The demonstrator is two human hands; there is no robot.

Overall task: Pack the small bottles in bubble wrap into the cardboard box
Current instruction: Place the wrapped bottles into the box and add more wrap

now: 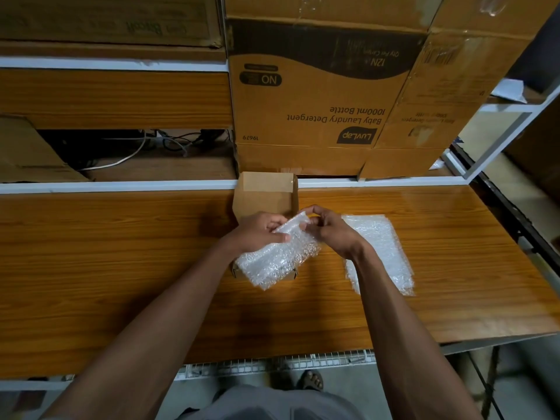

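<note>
You are holding a bubble-wrap sheet over the small cardboard box, which is sitting open near the table's far edge with its lid flap standing up behind. The wrap is looking clear and crinkled, bunched at its top end and hanging down over the box's near side; whether a bottle is lying inside it cannot be told. Your left hand is gripping the bunched end with curled fingers, thumb lying across the wrap. Your right hand is pinching the same end from the other side. A stack of flat bubble-wrap sheets is lying just right of your right wrist. The wooden table is stretching wide to your left, and large cartons are crowding the shelf behind the box.
</note>
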